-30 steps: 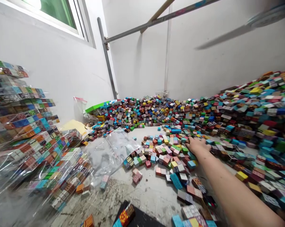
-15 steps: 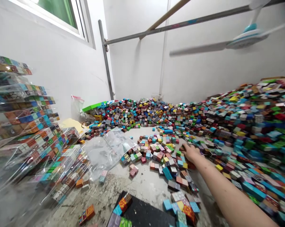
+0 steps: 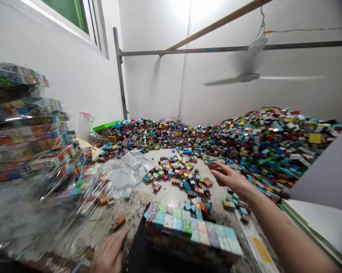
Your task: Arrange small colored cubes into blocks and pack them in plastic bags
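Note:
My right hand (image 3: pixel 224 176) reaches out over the table, right of the loose small blocks (image 3: pixel 176 167), with brown blocks at its fingertips. My left hand (image 3: pixel 110 250) rests low at the front, left of a black tray (image 3: pixel 135 246), its fingers blurred and nothing distinct in them. On the tray stands a row of patterned blocks (image 3: pixel 199 231) in light blue, green and white. A single orange block (image 3: pixel 119 222) lies just above my left hand.
Plastic-wrapped block stacks (image 3: pixel 25 132) rise at the left. A clear plastic bag (image 3: pixel 128 167) lies beside them. A large block heap (image 3: pixel 261 140) fills the back and right. White boards (image 3: pixel 318 220) stand at the right edge; a fan (image 3: pixel 247 77) hangs above.
The view has shifted, bringing my left hand, the block row on the tray and the white boards into sight. My right hand now has brown blocks showing at its fingertips.

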`<state>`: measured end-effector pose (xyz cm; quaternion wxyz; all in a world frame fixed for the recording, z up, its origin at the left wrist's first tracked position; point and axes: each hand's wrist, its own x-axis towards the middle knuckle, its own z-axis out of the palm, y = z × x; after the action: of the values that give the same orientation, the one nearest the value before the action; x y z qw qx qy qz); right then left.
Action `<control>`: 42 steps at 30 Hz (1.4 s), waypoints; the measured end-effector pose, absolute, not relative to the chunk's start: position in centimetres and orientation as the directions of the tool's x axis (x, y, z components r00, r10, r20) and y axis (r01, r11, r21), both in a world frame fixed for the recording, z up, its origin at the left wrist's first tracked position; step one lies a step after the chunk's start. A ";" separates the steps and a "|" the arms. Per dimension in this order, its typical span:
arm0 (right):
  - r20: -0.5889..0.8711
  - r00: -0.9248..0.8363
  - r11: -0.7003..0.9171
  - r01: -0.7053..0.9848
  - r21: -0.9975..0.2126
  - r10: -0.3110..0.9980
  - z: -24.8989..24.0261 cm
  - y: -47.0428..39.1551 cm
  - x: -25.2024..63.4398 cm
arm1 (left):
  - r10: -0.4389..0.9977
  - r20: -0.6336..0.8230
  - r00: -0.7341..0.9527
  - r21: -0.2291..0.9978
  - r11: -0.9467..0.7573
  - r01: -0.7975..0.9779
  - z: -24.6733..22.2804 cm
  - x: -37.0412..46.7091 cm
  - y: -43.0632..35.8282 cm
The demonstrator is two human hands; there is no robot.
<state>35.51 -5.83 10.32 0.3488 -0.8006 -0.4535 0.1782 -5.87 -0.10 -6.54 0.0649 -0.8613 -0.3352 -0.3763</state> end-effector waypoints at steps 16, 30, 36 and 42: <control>0.144 0.117 -0.057 0.929 -0.365 0.983 12.4 -14.5 24.3 | 0.418 0.761 0.496 0.175 -0.868 0.464 4.6 -2.5 -3.7; 0.435 0.053 0.011 0.990 -0.144 0.899 10.7 -17.1 25.0 | 0.242 0.502 0.830 -0.055 -0.949 0.310 7.7 3.4 -5.0; 0.520 0.019 0.003 0.999 -0.042 0.854 6.0 -19.3 24.7 | 0.201 0.507 0.839 -0.153 -0.936 0.316 7.6 3.5 -5.1; 0.498 0.320 -0.127 0.915 -0.384 0.806 6.9 -21.0 24.3 | 0.155 0.502 0.851 -0.266 -0.908 0.323 7.7 3.6 -5.0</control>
<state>24.31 -20.98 6.90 0.3224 -0.7459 -0.5768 -0.0843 3.63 -5.00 7.69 0.1731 -0.9463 -0.1264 -0.2421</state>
